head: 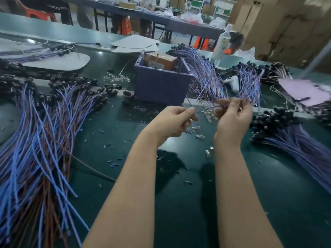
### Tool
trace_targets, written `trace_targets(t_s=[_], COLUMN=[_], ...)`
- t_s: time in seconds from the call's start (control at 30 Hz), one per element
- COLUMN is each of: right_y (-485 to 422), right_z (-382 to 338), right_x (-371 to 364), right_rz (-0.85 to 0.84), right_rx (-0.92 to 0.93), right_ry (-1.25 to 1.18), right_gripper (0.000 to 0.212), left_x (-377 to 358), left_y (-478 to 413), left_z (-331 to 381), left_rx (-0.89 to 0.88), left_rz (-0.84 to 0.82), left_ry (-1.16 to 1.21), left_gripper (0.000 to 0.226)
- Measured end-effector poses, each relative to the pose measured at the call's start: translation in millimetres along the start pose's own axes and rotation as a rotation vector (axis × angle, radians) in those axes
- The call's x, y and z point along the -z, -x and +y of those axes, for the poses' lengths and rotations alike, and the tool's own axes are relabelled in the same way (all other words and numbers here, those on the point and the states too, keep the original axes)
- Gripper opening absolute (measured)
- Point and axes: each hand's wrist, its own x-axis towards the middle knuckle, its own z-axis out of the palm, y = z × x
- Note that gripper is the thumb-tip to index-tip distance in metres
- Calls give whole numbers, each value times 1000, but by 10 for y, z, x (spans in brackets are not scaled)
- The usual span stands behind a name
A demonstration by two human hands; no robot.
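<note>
Both my hands are raised above the dark green table [179, 203] in front of a purple box [161, 85]. My left hand [172, 122] pinches one end of a thin wire [206, 108] between thumb and fingers. My right hand [232, 119] has its fingers curled round the other end of that wire. The wire spans the short gap between the hands and is blurred. Small clear parts [200, 136] lie on the table just below the hands.
A large heap of blue and brown wires [41, 140] with black ends covers the left side. More blue wire bundles [206, 76] lie behind the box, and another bundle [295, 145] lies at the right. Tiny scraps dot the table. Cardboard boxes [277, 29] stand at the back right.
</note>
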Motion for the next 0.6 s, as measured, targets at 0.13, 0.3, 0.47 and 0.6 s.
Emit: trace_targets(t_s=[0.13, 0.3, 0.47, 0.6], right_y=[-85, -37, 3, -17], right_z=[199, 411, 442, 418], right_x=[97, 44, 26, 44], right_rz=[147, -76, -230, -158], right_rx=[-111, -324, -305, -309], right_ry=[-159, -49, 27, -101], right_gripper=[24, 21, 26, 25], left_x=[-42, -72, 14, 95], left_y=[-82, -134, -157, -157], left_z=[-150, -241, -301, -305], left_rx=[-25, -118, -129, -114], left_rz=[151, 283, 460, 490], left_ry=[-104, -168, -208, -296], left_gripper=[14, 11, 9, 21])
